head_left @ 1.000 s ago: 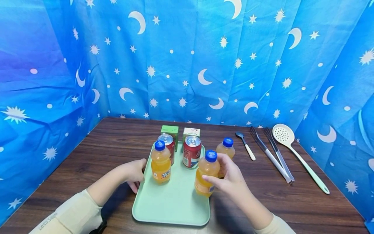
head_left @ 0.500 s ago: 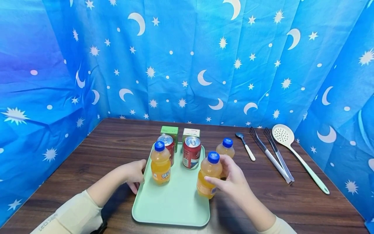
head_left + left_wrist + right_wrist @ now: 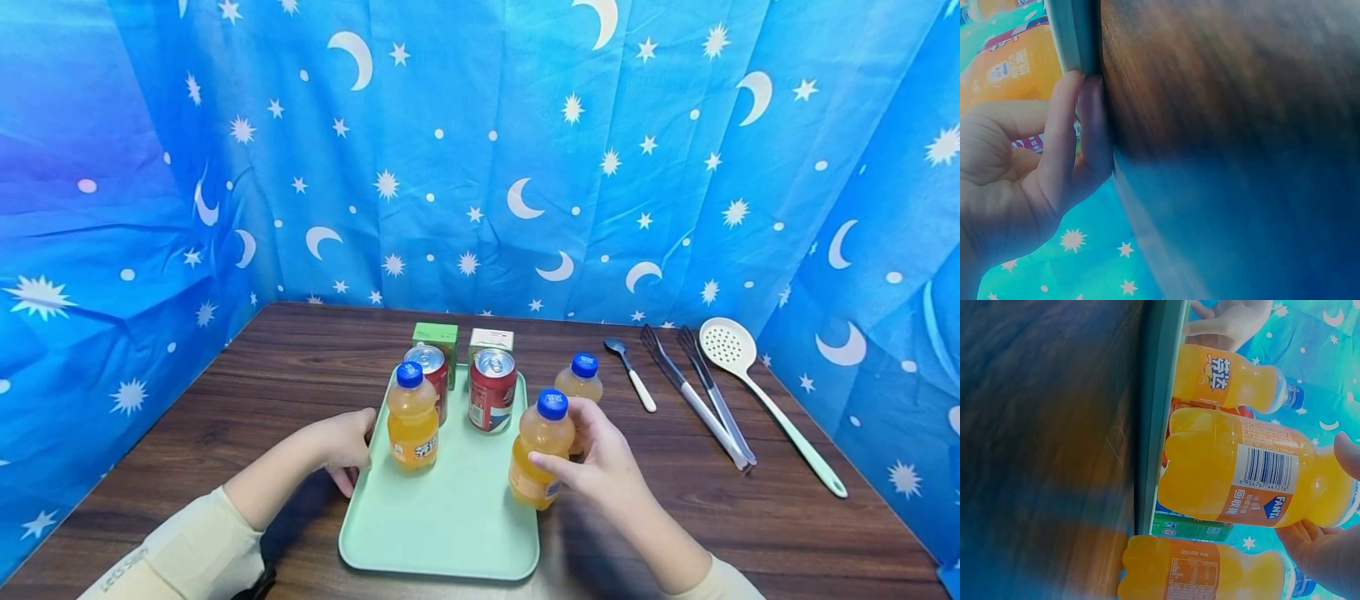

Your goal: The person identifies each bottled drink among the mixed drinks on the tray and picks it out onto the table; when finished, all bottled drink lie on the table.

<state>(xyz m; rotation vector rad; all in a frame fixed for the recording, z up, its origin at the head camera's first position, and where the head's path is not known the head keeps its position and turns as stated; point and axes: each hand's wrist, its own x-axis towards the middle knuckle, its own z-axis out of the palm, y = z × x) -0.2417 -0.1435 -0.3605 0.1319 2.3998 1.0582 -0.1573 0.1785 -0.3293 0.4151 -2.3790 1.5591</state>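
Note:
My left hand (image 3: 347,448) grips the left rim of a light green tray (image 3: 442,533); in the left wrist view its fingers (image 3: 1063,134) bend around the edge. My right hand (image 3: 596,458) holds an orange soda bottle (image 3: 536,467) with a blue cap, upright at the tray's right edge. In the right wrist view, that bottle (image 3: 1235,465) shows its barcode, thumb on one side and fingers on the other. A second soda bottle (image 3: 412,425) stands on the tray's left side. Partly hidden behind my right hand is a third bottle (image 3: 579,383), on the table.
Two red soda cans (image 3: 492,400) stand farther back on the tray, with a green carton (image 3: 435,333) and a white-topped carton (image 3: 492,339) behind them. Rightward on the table lie a spoon (image 3: 632,377), tongs (image 3: 705,408) and a slotted skimmer (image 3: 750,375). A blue curtain (image 3: 480,150) closes the back.
The bottle in my right hand has shifted a little to the right and slightly nearer, toward the tray's right rim. My left hand and the other drinks have stayed put.

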